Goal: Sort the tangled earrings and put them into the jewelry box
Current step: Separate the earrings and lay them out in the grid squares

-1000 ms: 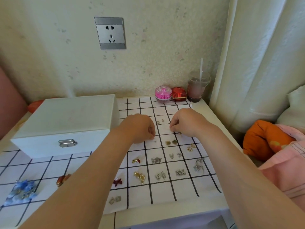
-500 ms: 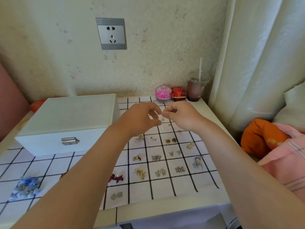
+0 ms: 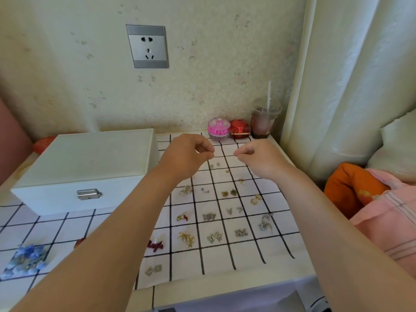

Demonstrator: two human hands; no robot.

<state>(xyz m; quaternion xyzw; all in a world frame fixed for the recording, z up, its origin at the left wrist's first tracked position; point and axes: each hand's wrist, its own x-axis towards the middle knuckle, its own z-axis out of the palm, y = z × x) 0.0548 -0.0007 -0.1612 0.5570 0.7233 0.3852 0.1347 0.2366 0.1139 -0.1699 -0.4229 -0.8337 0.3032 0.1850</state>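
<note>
The sorting step is in hand: most earrings (image 3: 209,216) already lie in small sets, one set to a square, on the checked cloth (image 3: 225,262) in the middle and lower right of the frame, with a blue cluster (image 3: 24,260) off at the lower left. The box (image 3: 90,167) sits at centre left, lid down and latch (image 3: 88,194) closed, so nothing can have gone in yet. Both hands hover above the far squares of the cloth, near the top centre. The left hand (image 3: 191,152) and right hand (image 3: 258,156) each have curled fingers with thumb pressed to forefinger, as if pinching something tiny, though whether an earring is between the tips is too small to tell. Half a second earlier the two pinches were nearly touching; now they are clearly apart, which reads as pulling a tangled pair free. A second ago both hands were down on the cloth. Next, I judge, each piece needs setting down in a free square — lightly, without nudging neighbours — and at some point the latch must be opened before any set goes in.
</note>
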